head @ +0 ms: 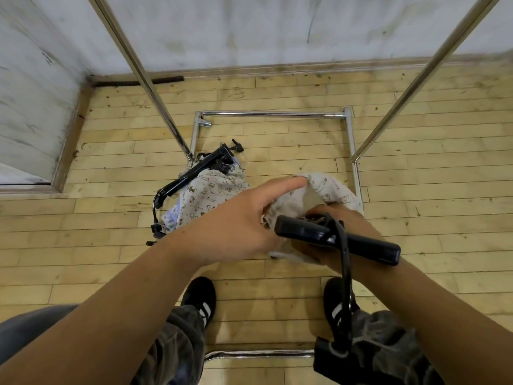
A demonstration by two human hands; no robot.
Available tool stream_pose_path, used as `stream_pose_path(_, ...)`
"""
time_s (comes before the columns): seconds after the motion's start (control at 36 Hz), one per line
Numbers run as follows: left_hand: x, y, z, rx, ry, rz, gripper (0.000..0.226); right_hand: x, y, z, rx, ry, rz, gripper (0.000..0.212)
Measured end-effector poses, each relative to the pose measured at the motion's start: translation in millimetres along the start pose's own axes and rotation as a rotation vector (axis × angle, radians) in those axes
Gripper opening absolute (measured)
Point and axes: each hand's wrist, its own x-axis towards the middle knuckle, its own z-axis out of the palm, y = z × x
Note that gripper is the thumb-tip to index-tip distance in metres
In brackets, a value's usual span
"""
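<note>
Over wooden floor [277,301], left hand [236,226] pinches printed garment [333,187] open while right hand [358,218], fingers curled tight, clamps hanger [369,245], likely for clipping

The left hand [238,220] pinches a printed cloth [333,187]; the right hand [361,218] holds a black hanger [366,244] against it (hook toward the person). More clothes [211,195] lie at the rack base's [272,114] left rail.

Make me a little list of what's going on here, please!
left hand: pinches the cat-print garment
right hand: grips the black clip hanger
clothes pile: lies on the wooden floor with another black hanger
chrome clothes rack: stands around the person
</note>
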Motion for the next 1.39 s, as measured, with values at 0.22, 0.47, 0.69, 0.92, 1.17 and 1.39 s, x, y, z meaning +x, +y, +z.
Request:
stream_pose_path(0.22, -2, -3, 3, -0.071, -0.079, -0.019, 0.092, 2, -2, 0, 0.129, -0.151, 0.073, 0.142)
stream_pose_path(0.47, 5, -13, -2, -0.049, 0.028, -0.161, 0.092, -22, -9, -8, 0.049, 0.105, -0.029, 0.055)
stream_pose_path(0.69, 6, -12, -4, -0.056, 0.105, -0.168, 0.089, -24, -21, -11, 0.313, 0.091, 0.007, 0.054)
stream_pose_path(0.92, 13, -37, -10, 0.276, 0.220, -0.247, 0.091, -32, -35, -36, 0.720, 0.426, -0.073, 0.029)
stream_pose_path(1.17, 19, -63, -14, 0.362, 0.243, -0.364, 0.097, -41, -44, -58, 1.024, 0.669, -0.143, 0.018)
stream_pose_path(1.39, 20, -72, -17, 0.402, 0.331, -0.385, 0.093, -58, -49, -61, 1.176, 0.712, -0.107, 0.083)
